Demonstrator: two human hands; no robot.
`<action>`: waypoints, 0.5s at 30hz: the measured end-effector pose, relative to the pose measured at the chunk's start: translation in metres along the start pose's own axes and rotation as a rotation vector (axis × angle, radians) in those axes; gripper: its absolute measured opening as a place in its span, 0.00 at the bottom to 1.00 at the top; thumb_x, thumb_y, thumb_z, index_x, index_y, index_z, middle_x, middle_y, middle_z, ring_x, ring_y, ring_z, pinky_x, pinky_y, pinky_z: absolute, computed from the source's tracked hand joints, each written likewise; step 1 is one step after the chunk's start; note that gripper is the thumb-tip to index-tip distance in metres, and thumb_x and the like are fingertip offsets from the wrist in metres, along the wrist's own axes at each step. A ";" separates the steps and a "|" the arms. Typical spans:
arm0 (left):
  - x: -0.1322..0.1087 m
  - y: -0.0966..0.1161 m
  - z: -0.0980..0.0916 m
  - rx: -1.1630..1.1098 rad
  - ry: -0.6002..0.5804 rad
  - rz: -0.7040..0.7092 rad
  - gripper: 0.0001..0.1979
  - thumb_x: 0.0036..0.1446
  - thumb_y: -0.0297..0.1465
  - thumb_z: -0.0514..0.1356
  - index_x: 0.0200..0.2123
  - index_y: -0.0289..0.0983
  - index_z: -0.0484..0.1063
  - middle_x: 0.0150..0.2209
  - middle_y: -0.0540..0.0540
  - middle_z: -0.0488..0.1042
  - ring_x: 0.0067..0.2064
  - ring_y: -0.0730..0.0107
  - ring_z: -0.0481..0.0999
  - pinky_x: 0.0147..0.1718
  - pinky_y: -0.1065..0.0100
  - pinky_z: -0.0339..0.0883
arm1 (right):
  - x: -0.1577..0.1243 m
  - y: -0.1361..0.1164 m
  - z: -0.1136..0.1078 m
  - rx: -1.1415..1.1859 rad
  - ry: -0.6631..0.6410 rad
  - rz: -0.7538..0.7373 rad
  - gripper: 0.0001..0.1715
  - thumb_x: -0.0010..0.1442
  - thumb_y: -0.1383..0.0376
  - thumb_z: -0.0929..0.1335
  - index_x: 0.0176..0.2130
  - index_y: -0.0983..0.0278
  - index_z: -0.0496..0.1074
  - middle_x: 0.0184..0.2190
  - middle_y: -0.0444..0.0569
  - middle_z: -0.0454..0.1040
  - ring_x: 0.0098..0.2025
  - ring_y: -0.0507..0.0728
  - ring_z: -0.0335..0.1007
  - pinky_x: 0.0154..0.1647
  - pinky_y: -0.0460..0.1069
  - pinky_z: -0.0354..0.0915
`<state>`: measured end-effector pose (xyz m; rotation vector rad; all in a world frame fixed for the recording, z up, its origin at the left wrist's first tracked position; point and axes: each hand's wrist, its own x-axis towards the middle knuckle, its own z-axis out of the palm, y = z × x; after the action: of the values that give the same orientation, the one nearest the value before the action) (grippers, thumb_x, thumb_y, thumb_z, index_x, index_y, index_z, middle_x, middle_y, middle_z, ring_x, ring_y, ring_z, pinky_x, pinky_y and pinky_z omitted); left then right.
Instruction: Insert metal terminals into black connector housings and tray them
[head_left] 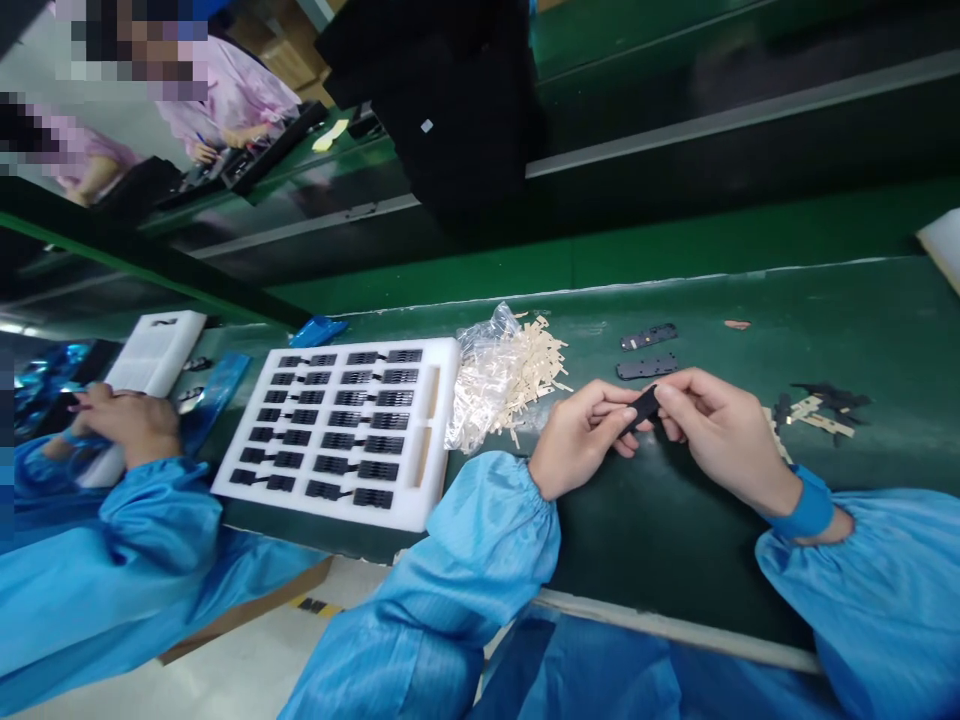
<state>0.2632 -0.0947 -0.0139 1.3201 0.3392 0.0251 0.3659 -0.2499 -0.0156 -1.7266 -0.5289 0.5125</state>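
Note:
Both my hands meet over the dark green bench top (675,530), pinching one small flat black part (643,407) between them. My left hand (581,435) grips its lower end and my right hand (712,425) its upper end. Just beyond them lie two more flat black parts (648,352). Left of my hands, a clear plastic bag (484,375) spills a heap of small beige strips (534,365). Further left stands a white foam tray (431,440) with several rows of black parts in its slots.
A co-worker in blue sleeves sits at my left, a hand (124,420) on a white foam block (154,355). Beige and black scraps (821,410) lie at the right. A black box (450,110) stands behind the bench. People in pink work at the far left.

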 end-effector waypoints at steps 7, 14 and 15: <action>0.005 -0.001 -0.002 0.107 0.048 0.001 0.17 0.62 0.43 0.65 0.40 0.33 0.75 0.28 0.46 0.78 0.25 0.75 0.76 0.26 0.74 0.71 | 0.001 -0.005 -0.009 0.122 -0.331 0.212 0.20 0.63 0.50 0.74 0.38 0.61 0.68 0.19 0.40 0.70 0.17 0.48 0.61 0.17 0.43 0.55; 0.019 -0.013 -0.009 0.059 0.287 0.132 0.18 0.68 0.44 0.58 0.39 0.34 0.74 0.30 0.45 0.78 0.29 0.74 0.76 0.28 0.73 0.72 | 0.011 -0.002 -0.008 0.531 0.181 0.069 0.15 0.66 0.54 0.71 0.47 0.59 0.70 0.37 0.48 0.80 0.26 0.53 0.74 0.26 0.47 0.69; 0.019 -0.015 -0.009 0.099 0.291 0.147 0.17 0.68 0.43 0.58 0.39 0.34 0.74 0.31 0.45 0.78 0.30 0.73 0.77 0.29 0.73 0.72 | 0.010 -0.001 -0.005 0.507 0.167 0.070 0.17 0.66 0.53 0.70 0.49 0.60 0.71 0.39 0.50 0.81 0.27 0.53 0.75 0.26 0.48 0.70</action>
<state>0.2767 -0.0858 -0.0342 1.4398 0.4939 0.3298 0.3766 -0.2476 -0.0138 -1.2881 -0.1944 0.4960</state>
